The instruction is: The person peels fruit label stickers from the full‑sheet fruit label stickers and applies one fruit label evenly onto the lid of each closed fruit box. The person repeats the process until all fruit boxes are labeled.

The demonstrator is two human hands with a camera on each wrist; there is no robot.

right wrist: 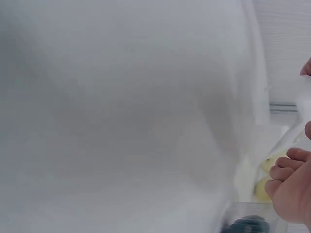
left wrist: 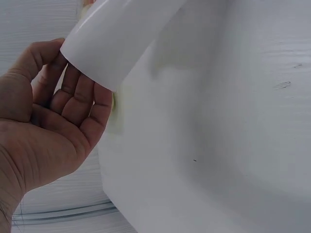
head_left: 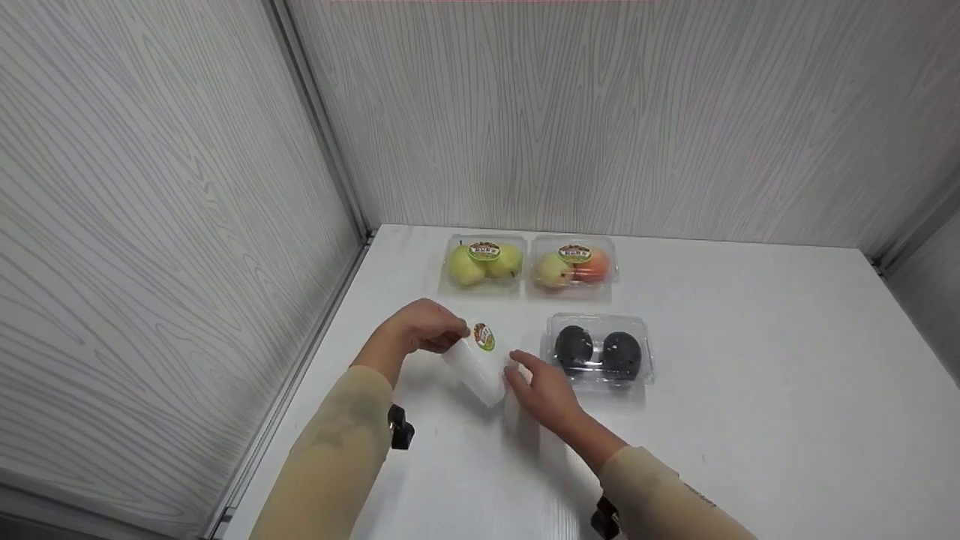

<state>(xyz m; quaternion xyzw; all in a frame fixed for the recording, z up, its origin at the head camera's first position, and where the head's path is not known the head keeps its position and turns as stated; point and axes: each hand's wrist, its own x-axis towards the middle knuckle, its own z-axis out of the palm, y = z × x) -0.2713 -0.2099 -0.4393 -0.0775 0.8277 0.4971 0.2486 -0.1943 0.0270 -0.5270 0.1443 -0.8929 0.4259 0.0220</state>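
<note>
A curved white sheet point(head_left: 478, 371) bearing one oval fruit label point(head_left: 484, 337) is held above the white table. My left hand point(head_left: 429, 325) pinches the sheet at its upper left edge. The left wrist view shows the sheet point(left wrist: 112, 43) bending away from the thumb and fingers of that left hand point(left wrist: 58, 102). At the sheet's right side is my right hand point(head_left: 546, 390), its thumb and forefinger parted close to the edge. Only part of the right hand point(right wrist: 294, 187) shows in the right wrist view, its fingers loosely bent. Whether it touches the sheet is unclear.
Behind the hands stand a clear box of green pears point(head_left: 486, 264) and a clear box with a pale and a reddish fruit point(head_left: 574, 267). Right of the sheet is a clear box of two dark fruits point(head_left: 598, 349). Grained panels point(head_left: 600, 112) border the table point(head_left: 750, 375).
</note>
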